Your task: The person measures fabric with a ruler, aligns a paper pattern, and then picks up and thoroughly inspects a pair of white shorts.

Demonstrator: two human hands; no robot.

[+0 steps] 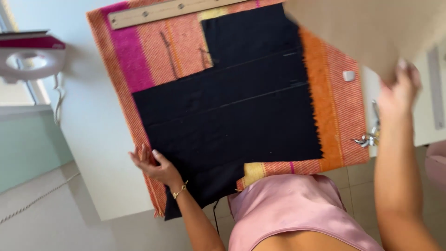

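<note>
Iron sits far left on white table, clear of work area. Left hand lies flat, fingers spread, on edge of black fabric, pinning it to striped blanket, probably to stop slip. Wooden ruler lies along top edge. Right hand grips beige sheet, lifted off fabric; motion-blurred. Scissors lie near, within reach.

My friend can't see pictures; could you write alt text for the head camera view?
A left hand rests on black fabric spread over a striped orange-and-pink woven blanket on a white table. The right hand lifts a beige paper sheet.
</note>
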